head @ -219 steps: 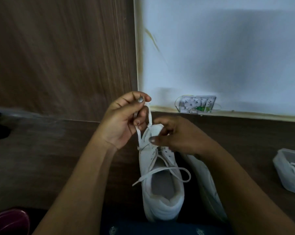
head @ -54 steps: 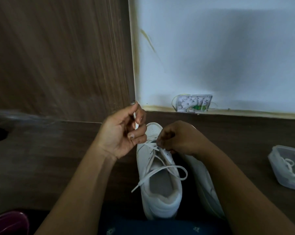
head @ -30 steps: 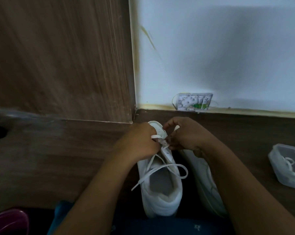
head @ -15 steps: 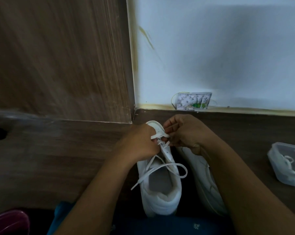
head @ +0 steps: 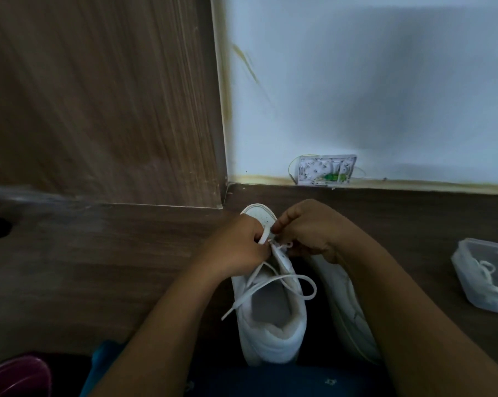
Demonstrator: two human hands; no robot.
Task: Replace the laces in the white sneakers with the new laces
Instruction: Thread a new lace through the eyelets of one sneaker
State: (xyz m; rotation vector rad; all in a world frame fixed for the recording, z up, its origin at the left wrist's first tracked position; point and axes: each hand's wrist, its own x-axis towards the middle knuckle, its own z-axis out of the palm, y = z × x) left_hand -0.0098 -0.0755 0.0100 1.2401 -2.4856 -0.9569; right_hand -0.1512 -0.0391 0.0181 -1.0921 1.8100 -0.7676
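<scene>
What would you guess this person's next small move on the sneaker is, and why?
Probably tug the lace out of the eyelets nearest the toe. The left hand and right hand both pinch it there, the upper eyelets of the sneaker look empty, and a loose end trails across its opening. Spare laces lie in the clear container.

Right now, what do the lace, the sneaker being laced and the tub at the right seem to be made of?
The lace: flat, matte white, likely woven fabric; it lies as a limp ribbon. The sneaker: smooth white leather or synthetic, slight sheen; padded collar. The tub: clear plastic; the spare lace inside shows through its wall.
</scene>
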